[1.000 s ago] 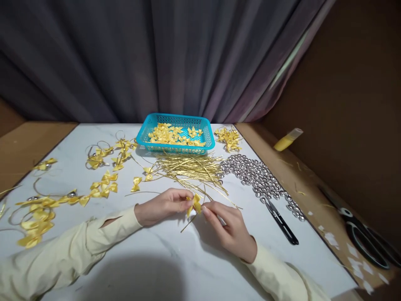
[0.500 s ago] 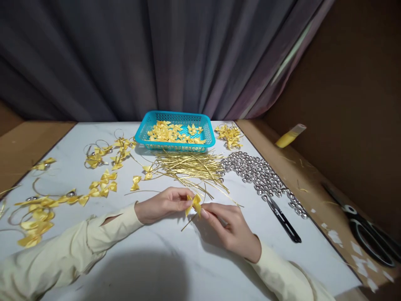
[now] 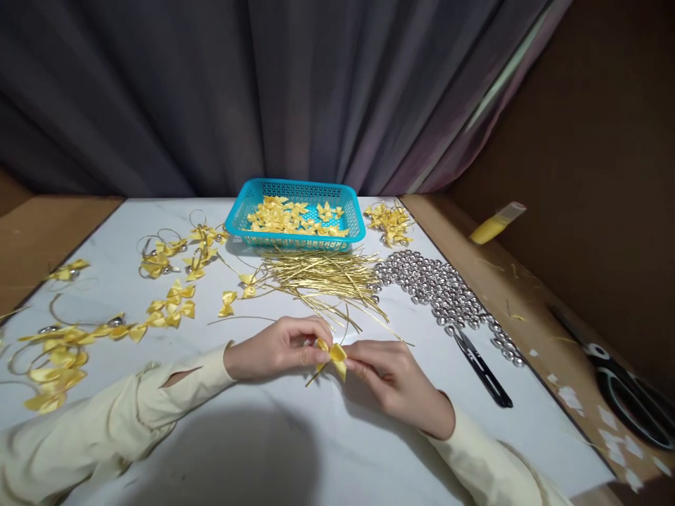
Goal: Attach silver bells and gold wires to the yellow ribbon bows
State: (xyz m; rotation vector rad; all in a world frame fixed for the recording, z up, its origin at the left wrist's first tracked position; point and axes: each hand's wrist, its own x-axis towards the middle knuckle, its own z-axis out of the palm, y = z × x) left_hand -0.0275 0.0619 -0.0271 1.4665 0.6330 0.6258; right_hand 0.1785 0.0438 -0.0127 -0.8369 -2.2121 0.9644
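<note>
Between my two hands, above the white tabletop, is a small yellow ribbon bow [image 3: 336, 355]. The fingers of my left hand [image 3: 287, 346] pinch its left side. My right hand [image 3: 401, 383] has thumb and forefinger closed on its right side. A gold cord end pokes out below the bow near my left fingertips; how it joins the bow is hidden. Just beyond my hands lies a heap of gold cords [image 3: 327, 274]. Two loose bows, one of them a yellow bow [image 3: 227, 303], rest left of that heap.
A blue basket [image 3: 295, 242] of yellow bows stands at the back. Silver bells or beads [image 3: 448, 292] spread at right, near black thread snips [image 3: 482, 369]. Large scissors [image 3: 627, 397], paper scraps and a yellow tube [image 3: 496, 223] lie on the right. Bows with cords [image 3: 58, 365] cover the left.
The bow has turned slightly and shifted a little right and down, with my right fingers closer on its right side. The whole view has also shifted slightly.
</note>
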